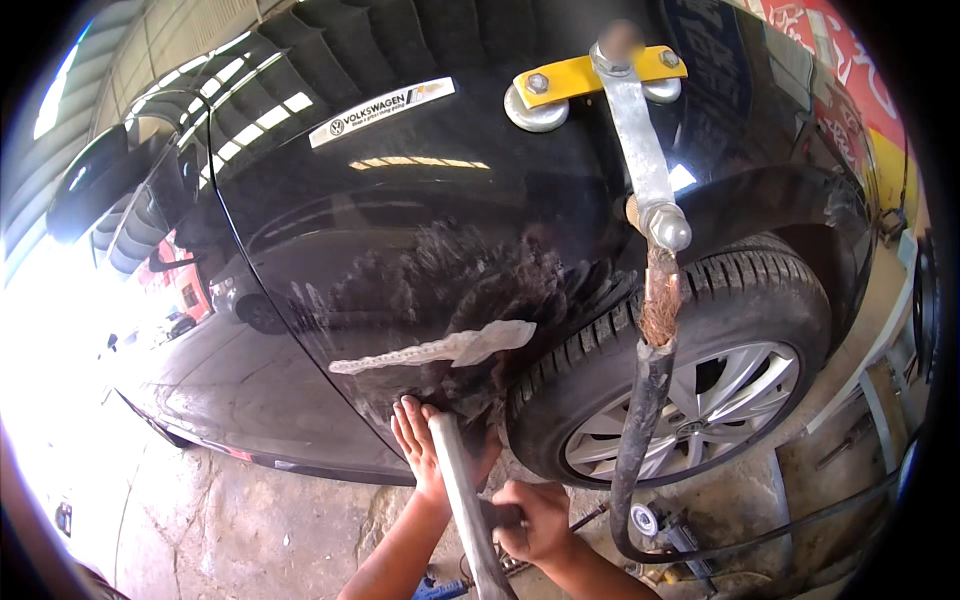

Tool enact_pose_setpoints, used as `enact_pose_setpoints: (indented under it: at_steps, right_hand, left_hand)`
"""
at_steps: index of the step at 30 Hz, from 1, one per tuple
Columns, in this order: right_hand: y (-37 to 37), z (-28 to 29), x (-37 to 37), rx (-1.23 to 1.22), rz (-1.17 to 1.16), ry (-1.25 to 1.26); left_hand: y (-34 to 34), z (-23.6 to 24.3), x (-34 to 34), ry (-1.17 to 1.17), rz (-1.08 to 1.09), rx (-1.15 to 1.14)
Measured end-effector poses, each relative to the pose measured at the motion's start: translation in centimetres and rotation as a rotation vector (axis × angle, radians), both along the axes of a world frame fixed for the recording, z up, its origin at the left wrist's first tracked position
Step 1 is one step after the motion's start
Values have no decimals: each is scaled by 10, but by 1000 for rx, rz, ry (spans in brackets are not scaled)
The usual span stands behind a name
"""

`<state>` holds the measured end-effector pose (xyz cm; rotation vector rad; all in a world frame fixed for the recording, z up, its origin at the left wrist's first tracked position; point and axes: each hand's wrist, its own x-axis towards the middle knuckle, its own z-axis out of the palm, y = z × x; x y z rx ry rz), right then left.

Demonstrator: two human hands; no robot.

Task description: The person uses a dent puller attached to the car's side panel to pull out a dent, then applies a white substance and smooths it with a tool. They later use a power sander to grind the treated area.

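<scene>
left hand (424,460), fingers slightly spread, seems braced against black panel (370,215); right hand (541,520), fingers curled, apparently steadies dark handle (503,515)

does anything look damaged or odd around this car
Two things stand out. The otherwise glossy black panel beside the wheel has a pale, rough-edged strip amid whitish smears. And the thick black cable looks frayed: copper-coloured strands show below the metal arm, where its covering stops.

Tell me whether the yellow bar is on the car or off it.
On: the yellow bar sits with its round metal feet against the black body panel.
</scene>
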<state>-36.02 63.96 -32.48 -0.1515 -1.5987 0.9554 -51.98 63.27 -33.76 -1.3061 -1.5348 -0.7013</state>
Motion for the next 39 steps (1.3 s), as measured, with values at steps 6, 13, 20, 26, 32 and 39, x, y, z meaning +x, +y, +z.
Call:
enact_pose_setpoints:
  at_steps: [6,13,20,26,32,39]
  right_hand:
    - [-1,-4,0,71,-45,38]
    - [1,-2,4,-15,-86,-2]
    - [6,0,3,-147,-56,-26]
    - [4,3,11,19,4,123]
    - [5,0,11,14,-86,112]
    - [9,4,15,-6,-156,32]
  left_hand:
    - [2,1,0,64,0,31]
    - [3,3,1,54,-2,41]
    - [4,-2,-1,23,71,0]
    - [0,-6,-4,9,39,-32]
    - [0,-1,0,9,5,-27]
    - [0,-6,-6,64,87,-33]
